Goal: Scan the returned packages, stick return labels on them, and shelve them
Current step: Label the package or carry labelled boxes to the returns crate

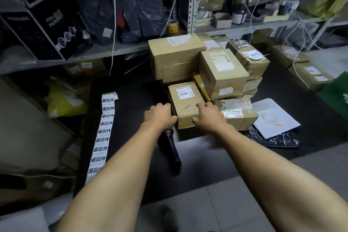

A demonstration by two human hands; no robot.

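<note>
A small brown cardboard package (pixel 185 100) with a white shipping label lies on the black table (pixel 135 100), at the front of a pile of boxes. My left hand (pixel 160 115) grips its left side and my right hand (pixel 209 117) grips its right front corner. A long strip of white return labels (pixel 104 132) with black characters runs down the table's left side. A black handheld scanner (pixel 170 149) lies on the table under my left wrist.
Larger taped boxes (pixel 222 71) are stacked behind the package, against a metal shelf (pixel 116 51) holding dark bags and a black box. A white mailer (pixel 273 117) and a black bag lie at right. More boxes (pixel 308 73) sit far right.
</note>
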